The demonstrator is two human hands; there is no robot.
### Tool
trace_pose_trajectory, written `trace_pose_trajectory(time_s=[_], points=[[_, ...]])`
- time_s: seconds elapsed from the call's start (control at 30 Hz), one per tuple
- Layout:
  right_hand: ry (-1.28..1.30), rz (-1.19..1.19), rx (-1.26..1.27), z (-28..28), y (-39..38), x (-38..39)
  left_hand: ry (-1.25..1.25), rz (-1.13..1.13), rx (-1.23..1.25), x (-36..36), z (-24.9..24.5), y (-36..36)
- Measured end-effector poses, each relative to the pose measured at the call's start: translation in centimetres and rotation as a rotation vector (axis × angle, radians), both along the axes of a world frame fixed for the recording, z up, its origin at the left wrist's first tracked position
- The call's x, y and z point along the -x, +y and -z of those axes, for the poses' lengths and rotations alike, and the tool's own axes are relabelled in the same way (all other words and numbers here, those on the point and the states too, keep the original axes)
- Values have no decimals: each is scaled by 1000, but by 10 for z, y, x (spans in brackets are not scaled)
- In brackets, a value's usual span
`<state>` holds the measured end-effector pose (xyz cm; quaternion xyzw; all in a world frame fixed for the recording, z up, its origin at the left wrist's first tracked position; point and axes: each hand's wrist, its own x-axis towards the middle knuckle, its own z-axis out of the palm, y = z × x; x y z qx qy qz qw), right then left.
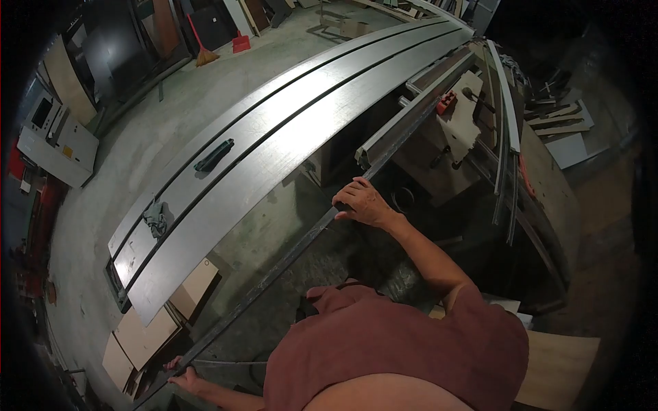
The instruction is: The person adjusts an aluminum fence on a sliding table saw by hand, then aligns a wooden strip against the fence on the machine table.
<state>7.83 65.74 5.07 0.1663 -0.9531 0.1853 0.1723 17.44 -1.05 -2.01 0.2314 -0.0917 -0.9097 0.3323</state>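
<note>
A long dark metal bar (274, 274) runs diagonally from the lower left up to the right, beside a long shiny metal table (274, 130). My right hand (363, 202) is wrapped over the bar near the middle of the view, its fingers curled on the far edge. Near the bar's lower-left end, my left hand (184, 375) grips it, with fingers showing on both sides. The upper part of the bar lies along a metal rail (411, 109). On the table rest a dark green tool (214, 156) and a crumpled grey cloth (155, 219).
Cut boards (147, 335) lie below the table's near end. A light wooden piece with a red clamp (447, 103) is right of the rail. Long metal strips (507, 103) stand farther right. A white machine (62, 144) is at the left; a broom (204, 55) leans behind.
</note>
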Motion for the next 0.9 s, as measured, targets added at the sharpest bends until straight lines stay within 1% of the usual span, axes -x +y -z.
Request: trace_pose_trajectory(time_s=[0.13,0.23,0.3,0.4,0.43,0.47,0.53,0.57,0.67,0.7,0.73,0.83,0.9], points=[[-14,-31,-10,-8,4,-3,14,-3,10,2,0,4],[11,-7,7,-2,10,-3,-11,-23,26,6,2,12],[4,7,5,3,18,-2,-34,11,-18,9,1,26],[-23,35,19,9,31,1,-4,64,-44,16,19,29],[-43,48,34,10,36,2,-28,84,19,18,25,30],[-42,48,33,11,41,3,-26,83,18,20,30,32],[-78,57,49,12,51,6,-63,105,76,26,26,50],[-78,53,49,12,56,8,-46,102,83,28,40,44],[-105,47,67,12,70,13,-108,81,34,35,17,81],[-113,55,62,11,75,15,13,148,2,34,16,87],[-121,65,57,11,80,16,13,145,3,34,14,94],[-129,89,74,13,97,23,-98,94,-86,42,7,123],[-179,110,107,7,106,26,-67,106,-82,42,5,145]])
